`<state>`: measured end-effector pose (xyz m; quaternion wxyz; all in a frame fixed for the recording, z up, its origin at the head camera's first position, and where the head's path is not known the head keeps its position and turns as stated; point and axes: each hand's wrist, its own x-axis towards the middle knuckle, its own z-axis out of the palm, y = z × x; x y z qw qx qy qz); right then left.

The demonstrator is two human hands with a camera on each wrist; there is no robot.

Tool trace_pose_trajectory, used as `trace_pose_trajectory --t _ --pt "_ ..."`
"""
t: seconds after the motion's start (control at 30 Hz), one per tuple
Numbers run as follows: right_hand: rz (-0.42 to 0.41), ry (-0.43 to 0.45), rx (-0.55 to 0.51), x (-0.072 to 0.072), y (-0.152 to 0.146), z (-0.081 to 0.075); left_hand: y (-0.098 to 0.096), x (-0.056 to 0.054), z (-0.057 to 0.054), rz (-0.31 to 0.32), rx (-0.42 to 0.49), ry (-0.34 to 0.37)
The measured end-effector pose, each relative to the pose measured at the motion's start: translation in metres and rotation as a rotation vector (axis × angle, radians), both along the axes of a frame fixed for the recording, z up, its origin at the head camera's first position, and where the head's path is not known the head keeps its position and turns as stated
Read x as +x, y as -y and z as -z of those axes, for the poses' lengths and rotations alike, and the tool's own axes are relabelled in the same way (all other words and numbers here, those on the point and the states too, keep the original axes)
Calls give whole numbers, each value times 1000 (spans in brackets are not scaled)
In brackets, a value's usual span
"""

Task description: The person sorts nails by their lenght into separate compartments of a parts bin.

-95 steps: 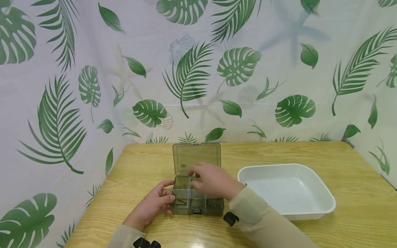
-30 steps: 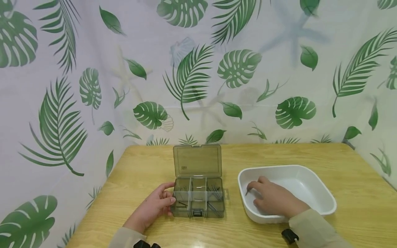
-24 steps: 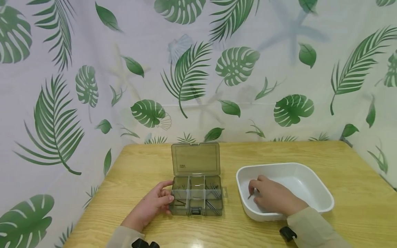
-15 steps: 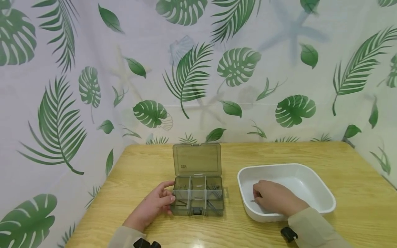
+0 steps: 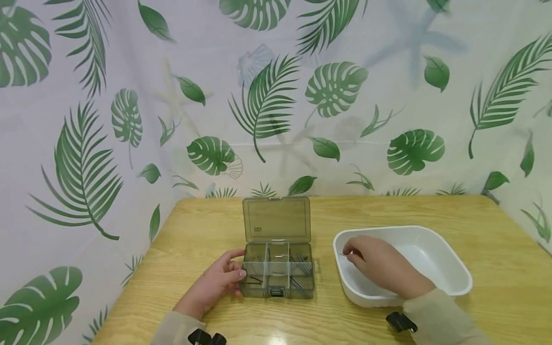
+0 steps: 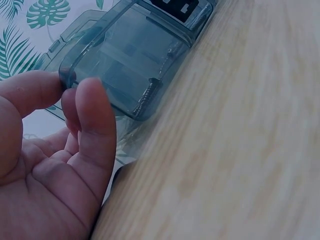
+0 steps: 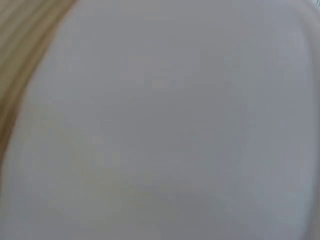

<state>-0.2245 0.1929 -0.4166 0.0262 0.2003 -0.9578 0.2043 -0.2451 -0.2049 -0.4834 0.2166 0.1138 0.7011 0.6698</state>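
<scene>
A smoky see-through compartment box [image 5: 284, 293] stands on the table with its lid [image 5: 278, 220] raised at the back. Dark screws [image 5: 300, 283] lie in several of its compartments, and one threaded screw [image 6: 146, 96] shows through the wall in the left wrist view. My left hand [image 5: 211, 286] grips the box's left side, thumb at the front corner. Over the left part of a white basin [image 5: 431, 235], my right hand [image 5: 384, 266] pinches a small thin screw [image 5: 343, 254] between thumb and fingertips. The right wrist view holds only the blurred basin [image 7: 165, 115], without the hand.
The wooden table [image 5: 207, 220] runs back to a leaf-printed cloth [image 5: 276, 167] that hangs behind and at both sides. Bare wood separates the box from the basin. The raised lid stands up behind the compartments.
My right hand has left the box for the basin, dipped low there, and now sits higher and further left with a screw pinched. The left hand has stayed on the box.
</scene>
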Motion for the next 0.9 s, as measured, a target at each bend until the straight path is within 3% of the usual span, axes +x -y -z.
trace_pose_trajectory --t 0.1,0.3,0.5,0.9 --pt "-44 -69 -3 4 17 -3 -1 1 1 -5 -6 2" --pt "-143 -127 -12 14 67 -5 0 5 0 -3 -17 12" --pt "-239 -153 -5 11 105 -7 -2 1 -3 -8 -11 -3" --pt "-233 -134 -5 7 127 -4 -3 3 -3 -2 -9 -15"
